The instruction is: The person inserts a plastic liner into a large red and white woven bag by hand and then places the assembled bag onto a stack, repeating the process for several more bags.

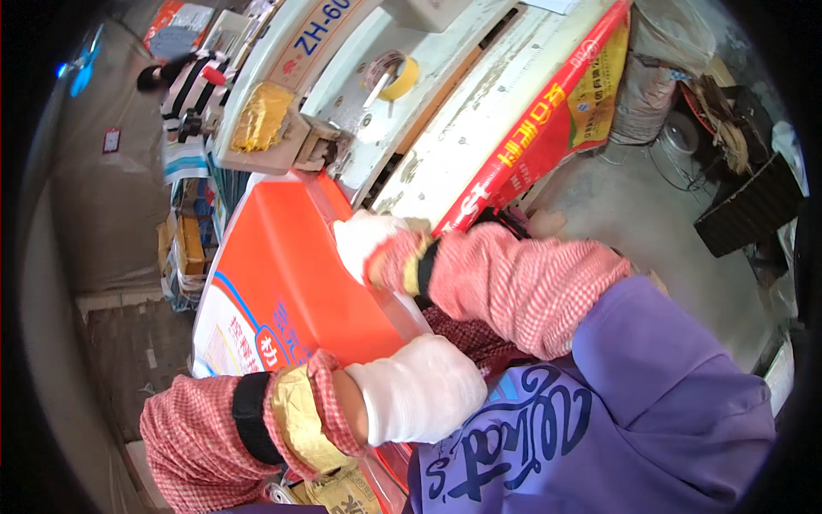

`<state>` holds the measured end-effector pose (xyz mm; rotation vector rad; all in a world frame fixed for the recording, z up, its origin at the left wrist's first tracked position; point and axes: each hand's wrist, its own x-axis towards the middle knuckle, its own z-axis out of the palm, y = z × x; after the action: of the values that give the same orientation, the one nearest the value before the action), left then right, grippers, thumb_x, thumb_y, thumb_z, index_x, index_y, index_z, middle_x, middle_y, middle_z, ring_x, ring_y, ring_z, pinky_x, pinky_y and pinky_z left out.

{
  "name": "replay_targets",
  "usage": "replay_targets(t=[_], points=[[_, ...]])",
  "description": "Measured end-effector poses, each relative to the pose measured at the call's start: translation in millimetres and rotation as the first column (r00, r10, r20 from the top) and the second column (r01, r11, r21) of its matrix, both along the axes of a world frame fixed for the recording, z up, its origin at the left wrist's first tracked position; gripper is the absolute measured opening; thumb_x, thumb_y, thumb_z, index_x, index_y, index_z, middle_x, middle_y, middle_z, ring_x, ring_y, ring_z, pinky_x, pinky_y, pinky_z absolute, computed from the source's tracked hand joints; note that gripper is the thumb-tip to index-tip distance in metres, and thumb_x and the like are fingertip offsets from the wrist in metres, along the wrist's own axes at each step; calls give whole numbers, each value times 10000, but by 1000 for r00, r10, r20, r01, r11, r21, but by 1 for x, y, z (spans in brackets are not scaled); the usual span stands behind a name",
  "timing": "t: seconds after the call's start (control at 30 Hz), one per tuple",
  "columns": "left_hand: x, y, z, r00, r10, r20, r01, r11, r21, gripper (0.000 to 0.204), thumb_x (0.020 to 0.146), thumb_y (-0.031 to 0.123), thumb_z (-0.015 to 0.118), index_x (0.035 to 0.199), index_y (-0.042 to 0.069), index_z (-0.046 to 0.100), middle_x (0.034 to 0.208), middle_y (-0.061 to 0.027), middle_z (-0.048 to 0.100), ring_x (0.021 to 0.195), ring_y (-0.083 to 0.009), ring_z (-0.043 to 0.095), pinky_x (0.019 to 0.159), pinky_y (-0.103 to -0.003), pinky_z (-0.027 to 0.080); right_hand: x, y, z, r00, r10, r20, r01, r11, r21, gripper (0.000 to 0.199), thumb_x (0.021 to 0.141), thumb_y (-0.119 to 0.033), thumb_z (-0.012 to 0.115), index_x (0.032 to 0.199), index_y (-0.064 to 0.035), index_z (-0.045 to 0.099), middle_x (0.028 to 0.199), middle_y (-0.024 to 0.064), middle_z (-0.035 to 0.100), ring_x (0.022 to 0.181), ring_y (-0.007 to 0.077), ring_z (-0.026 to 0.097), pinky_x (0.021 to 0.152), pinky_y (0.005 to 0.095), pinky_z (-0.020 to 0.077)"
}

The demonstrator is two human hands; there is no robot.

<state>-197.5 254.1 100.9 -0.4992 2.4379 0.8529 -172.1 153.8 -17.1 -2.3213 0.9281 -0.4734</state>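
We positioned left hand (pixel 425 390), right hand (pixel 368 242) at orange bag's (pixel 300 257) edge | spacing apparently steadied it | grips: we couldn't tell, fingers hidden

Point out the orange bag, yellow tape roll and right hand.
Orange bag (pixel 300 261): head view, broad orange side.
Yellow tape roll (pixel 404 80): head view, yellow band.
Right hand (pixel 360 241): head view, white glove.

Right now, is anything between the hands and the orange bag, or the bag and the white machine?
Only the white gloves: the left hand and right hand appear to touch the orange bag, whose far end seems to reach the white machine.
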Motion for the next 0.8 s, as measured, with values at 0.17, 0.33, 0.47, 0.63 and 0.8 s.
replay_targets(t=[0.17, 0.33, 0.47, 0.63, 0.8], points=[[-39, -58, 48, 728, -92, 679, 27, 994, 106, 330, 722, 356, 575, 677, 31, 607, 648, -143, 592, 653, -328, 600, 568, -421, 458, -39, 9, -24, 850, -494, -184, 433, 853, -291, 336, 837, -146, 464, 1116, 19, 549, 675, 95, 600, 636, 257, 621, 483, 387, 467], [-33, -31, 39, 762, -266, 590, 241, 963, 123, 212, 707, 257, 573, 628, 66, 616, 613, -120, 583, 627, -322, 588, 552, -407, 450, -20, -41, -31, 980, -150, -134, 141, 987, -75, 179, 774, -145, 548, 887, -41, 640, 718, 107, 625, 694, 240, 621, 564, 393, 488], [-11, -50, 39, 879, -123, 460, 153, 988, -29, 149, 676, 232, 605, 622, 94, 623, 559, -90, 550, 582, -305, 563, 544, -400, 439, 42, -68, -69, 911, -405, -80, 380, 899, -218, 246, 818, -155, 483, 976, -80, 656, 906, 109, 654, 842, 245, 620, 722, 356, 489], [2, -19, 67, 792, -171, 587, 255, 965, -63, 173, 614, 142, 587, 728, 38, 667, 582, -59, 562, 539, -238, 565, 531, -381, 458, 73, -79, -111, -532, -847, 11, -328, 194, -925, 200, 828, -146, 450, 817, -66, 633, 762, 79, 619, 734, 210, 606, 624, 301, 479], [-34, -36, 10, 902, -105, 419, 227, 941, -252, 123, 623, 223, 609, 573, 111, 602, 551, -32, 543, 540, -243, 560, 535, -374, 434, 80, -74, -111, -628, -638, 446, -733, 292, -615, 206, 832, -149, 453, 765, -49, 620, 708, 78, 608, 696, 205, 603, 598, 295, 480]])
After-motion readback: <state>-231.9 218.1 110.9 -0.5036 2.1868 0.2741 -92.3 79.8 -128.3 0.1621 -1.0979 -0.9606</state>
